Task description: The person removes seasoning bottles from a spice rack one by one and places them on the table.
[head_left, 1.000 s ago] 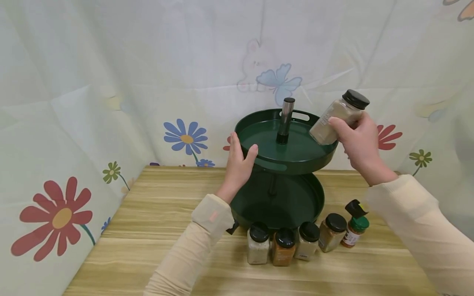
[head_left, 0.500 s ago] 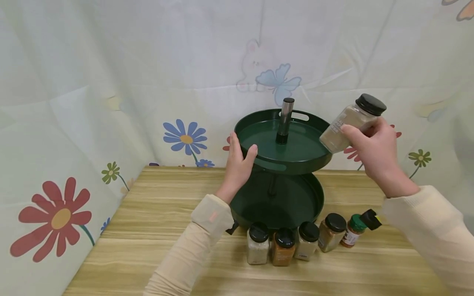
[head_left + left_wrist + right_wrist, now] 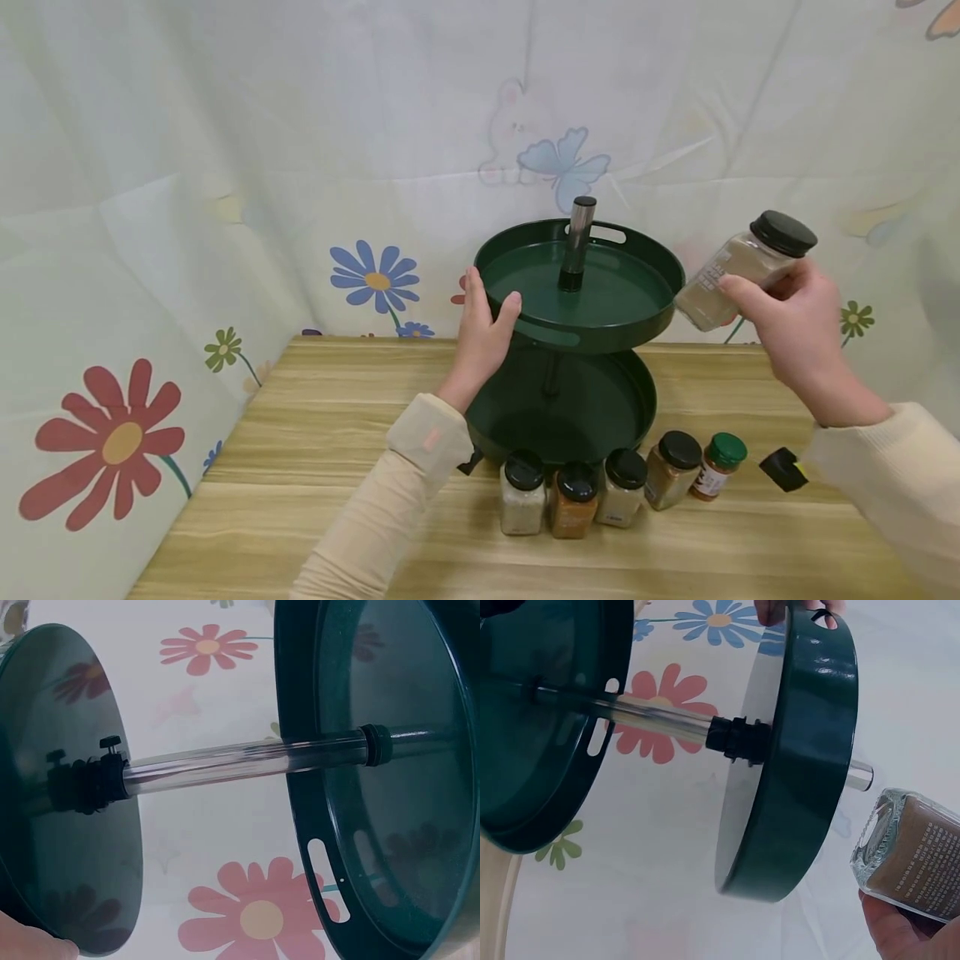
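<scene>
My right hand [image 3: 813,346] grips a clear spice jar [image 3: 727,287] with a black lid, filled with grey-beige powder. It is held tilted in the air, right of the upper green tray [image 3: 622,312]; printed text shows on the jar [image 3: 930,862] in the right wrist view. My left hand [image 3: 480,337] rests against the left rim of that tray, its fingers straight and thumb raised. Below, the lower green tray [image 3: 555,417] of the two-tier stand shows bare. A metal post [image 3: 240,761] joins the tiers.
In front of the stand stand several black-lidded spice jars [image 3: 575,504] in a row. At its right end is a small green-lidded jar [image 3: 717,467]. Wood-look table [image 3: 337,417] extends left and right; a flower-printed curtain [image 3: 420,125] hangs behind.
My right hand has carried the tilted spice jar to the right and slightly down, away from above the upper tray. My left hand has stayed at the rim.
</scene>
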Motion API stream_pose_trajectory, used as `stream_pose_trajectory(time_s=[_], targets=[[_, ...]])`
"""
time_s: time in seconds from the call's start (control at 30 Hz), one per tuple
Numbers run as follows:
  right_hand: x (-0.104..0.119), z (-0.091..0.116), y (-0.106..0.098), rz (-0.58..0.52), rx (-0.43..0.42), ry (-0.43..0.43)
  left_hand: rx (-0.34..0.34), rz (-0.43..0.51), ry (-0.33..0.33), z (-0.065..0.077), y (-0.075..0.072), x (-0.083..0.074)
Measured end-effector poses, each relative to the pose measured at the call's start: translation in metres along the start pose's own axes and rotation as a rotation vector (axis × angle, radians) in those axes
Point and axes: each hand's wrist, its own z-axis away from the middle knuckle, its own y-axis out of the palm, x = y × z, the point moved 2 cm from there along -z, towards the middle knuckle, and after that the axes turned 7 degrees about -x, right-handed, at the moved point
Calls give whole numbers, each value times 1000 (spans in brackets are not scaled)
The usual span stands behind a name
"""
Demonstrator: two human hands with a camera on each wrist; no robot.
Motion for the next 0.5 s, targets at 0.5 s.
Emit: stream_pose_trajectory(time_s=[0.5], targets=[[-25,13,-21,89,9,-17,-7,1,5,-1,0,-1]])
